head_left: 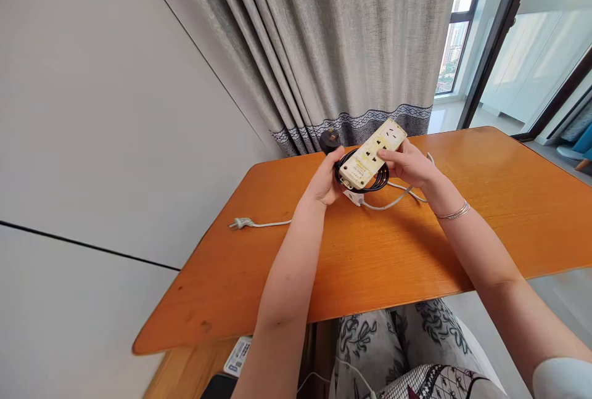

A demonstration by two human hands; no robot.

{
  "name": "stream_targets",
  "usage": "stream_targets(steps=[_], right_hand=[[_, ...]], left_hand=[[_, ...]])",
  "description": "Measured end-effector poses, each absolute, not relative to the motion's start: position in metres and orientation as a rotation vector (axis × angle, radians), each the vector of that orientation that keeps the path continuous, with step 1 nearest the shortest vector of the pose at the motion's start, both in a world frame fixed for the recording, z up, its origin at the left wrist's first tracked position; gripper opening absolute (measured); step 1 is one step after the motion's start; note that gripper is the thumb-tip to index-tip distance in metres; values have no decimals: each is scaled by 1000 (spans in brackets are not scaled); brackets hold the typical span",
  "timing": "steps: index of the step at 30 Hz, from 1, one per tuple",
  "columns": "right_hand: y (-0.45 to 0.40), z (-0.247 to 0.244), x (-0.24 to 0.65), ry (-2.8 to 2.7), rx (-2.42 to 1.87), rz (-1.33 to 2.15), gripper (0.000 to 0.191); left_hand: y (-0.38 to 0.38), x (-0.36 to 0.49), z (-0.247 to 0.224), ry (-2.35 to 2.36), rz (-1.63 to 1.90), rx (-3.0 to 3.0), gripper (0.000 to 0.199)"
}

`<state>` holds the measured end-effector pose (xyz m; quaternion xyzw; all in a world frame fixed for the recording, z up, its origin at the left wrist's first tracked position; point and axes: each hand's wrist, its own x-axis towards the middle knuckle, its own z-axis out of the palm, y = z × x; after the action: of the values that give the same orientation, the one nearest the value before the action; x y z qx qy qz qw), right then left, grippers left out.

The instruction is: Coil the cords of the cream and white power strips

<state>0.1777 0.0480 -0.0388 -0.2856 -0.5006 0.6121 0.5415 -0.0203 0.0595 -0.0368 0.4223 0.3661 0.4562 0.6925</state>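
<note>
A yellowed white power strip [374, 153] is held above the table, tilted with its socket face toward me. Its black cord [380, 180] is coiled behind and below it. My left hand [327, 178] is closed around the strip's near end and the coil, with the black plug [330, 139] sticking up just beyond the fingers. At the far end my right hand [407, 163] grips the strip, thumb on the socket face. Beneath lies a white cable [393, 203], partly hidden by the strip and hands. A white plug [241, 222] rests on the table to the left.
The orange-brown wooden table [370, 263] spans the area in front of me. A grey curtain [361, 35] hangs behind it, and a pale wall panel [92, 109] stands at the left. Under the near edge are a white labelled box [237, 356] and a thin white cable.
</note>
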Motion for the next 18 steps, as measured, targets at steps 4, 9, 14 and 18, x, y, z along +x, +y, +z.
stream_targets(steps=[4, 9, 14, 18], right_hand=[[52, -39, 177, -1090, -635, 1399, 54], [61, -42, 179, -914, -621, 1324, 42], [65, -47, 171, -749, -640, 1383, 31], [64, -52, 160, -721, -658, 1407, 29]], left_hand=[[61, -19, -38, 637, 1006, 1026, 62], [61, -14, -44, 559, 1115, 1192, 59], [57, -1, -58, 640, 1318, 1423, 122], [55, 7, -60, 731, 1387, 1447, 114]])
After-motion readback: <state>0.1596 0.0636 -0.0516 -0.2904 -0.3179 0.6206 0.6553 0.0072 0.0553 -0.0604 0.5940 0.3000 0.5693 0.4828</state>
